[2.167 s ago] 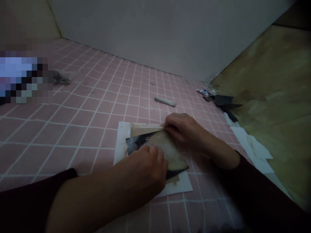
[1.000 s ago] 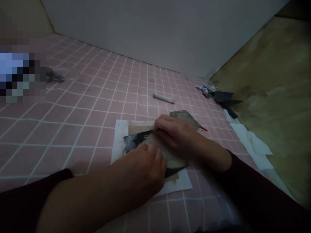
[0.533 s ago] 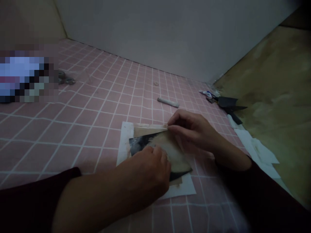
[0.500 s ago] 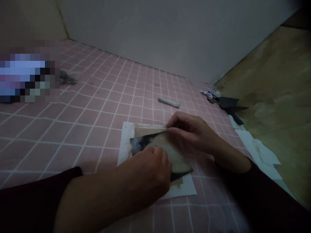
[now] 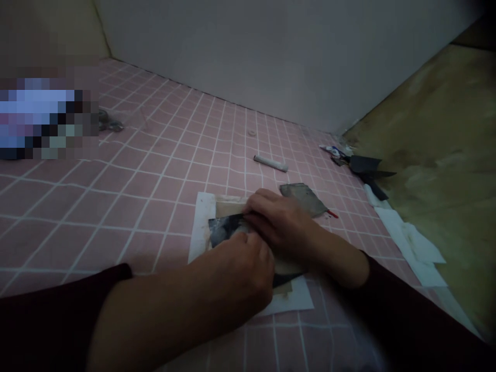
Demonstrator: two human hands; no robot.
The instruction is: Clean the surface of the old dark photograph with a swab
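Note:
A white paper sheet (image 5: 199, 222) with a tan rectangular patch (image 5: 228, 208) lies before me. Across it is a thin dark sheet (image 5: 221, 230) with a pale area on its right side. My left hand (image 5: 240, 274) is closed over the middle of the dark sheet; its fingertips are hidden underneath. My right hand (image 5: 275, 219) pinches the dark sheet's upper edge, its fingers curled and just above the left hand. Beyond the right hand lies a flat grey-green piece (image 5: 304, 198) with a red tip, partly covered by that hand.
The pink checked cloth (image 5: 170, 155) bears a grey tube-like stick (image 5: 270, 163) and a small pale ring (image 5: 251, 133). Scissors (image 5: 110, 123) sit far left, beside a pixelated area. Black scraps (image 5: 366, 168) and white papers (image 5: 411, 243) line the right wall.
My right hand has shifted left along the upper edge of the dark sheet, closer to the left hand. The grey-green piece now shows behind it. My left hand stays almost in place.

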